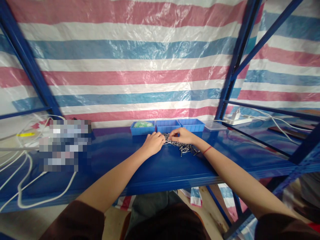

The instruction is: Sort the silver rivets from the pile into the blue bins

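Note:
A pile of small metal pins or screws (185,147) lies on the blue table (160,170). My left hand (155,142) is at the pile's left edge, its fingers curled together; whatever they hold is too small to make out. Over the upper part of the pile is my right hand (182,135), thumb and index finger bent into a pinch near the metal pieces, with nothing clearly visible between the tips. Behind the hands stand three blue bins: the left bin (143,132) holds something green in plastic, beside a middle bin (167,128) and a right bin (191,127).
White cables (31,166) and a blurred-out patch (66,145) cover the table's left side. A clear plastic lid (215,125) lies right of the bins, near a white power strip (237,119). Blue metal posts frame both sides, with striped sheeting (137,76) behind.

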A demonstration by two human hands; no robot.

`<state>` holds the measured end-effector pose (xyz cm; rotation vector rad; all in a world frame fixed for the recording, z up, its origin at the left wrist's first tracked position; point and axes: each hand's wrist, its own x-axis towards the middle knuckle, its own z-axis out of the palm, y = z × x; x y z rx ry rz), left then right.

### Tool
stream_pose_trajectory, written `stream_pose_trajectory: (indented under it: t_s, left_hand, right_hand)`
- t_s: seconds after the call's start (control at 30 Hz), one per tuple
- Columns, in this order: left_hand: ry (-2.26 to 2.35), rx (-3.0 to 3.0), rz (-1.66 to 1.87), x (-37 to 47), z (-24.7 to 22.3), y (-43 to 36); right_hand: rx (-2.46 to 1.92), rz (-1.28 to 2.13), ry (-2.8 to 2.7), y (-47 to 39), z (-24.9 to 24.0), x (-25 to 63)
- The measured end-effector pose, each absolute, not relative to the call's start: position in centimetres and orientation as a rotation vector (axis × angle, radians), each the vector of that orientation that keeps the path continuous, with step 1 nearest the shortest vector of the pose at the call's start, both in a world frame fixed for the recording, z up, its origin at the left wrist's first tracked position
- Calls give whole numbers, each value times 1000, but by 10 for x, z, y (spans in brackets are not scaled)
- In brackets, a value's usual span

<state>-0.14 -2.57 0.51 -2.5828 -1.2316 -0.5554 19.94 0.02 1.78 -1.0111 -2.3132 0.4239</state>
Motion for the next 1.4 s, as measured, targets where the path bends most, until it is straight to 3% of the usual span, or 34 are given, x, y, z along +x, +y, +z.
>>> stream_pose_trajectory:
  t_s: [0.17,0.3,0.57,0.93,1.4]
  left_hand:
    - [-1299,-2549,-677,-4,9,-24]
    - [-1310,-2611,-970,-3,11,-22]
    - [-1367,-2738,-1720,4,7,-14]
    - [-1297,-2747,-1804,2,10,-14]
    - [-1336,-2700,-1875,0,9,-7]
  right_hand:
    - [-903,120,-2440,-8,23,187]
    - [-978,-13,-2439,-8,22,185]
    - [-879,196,-2383,-5,16,183]
    - [-818,388,-2251,-9,15,176]
    - [-804,226,-1953,-14,25,176]
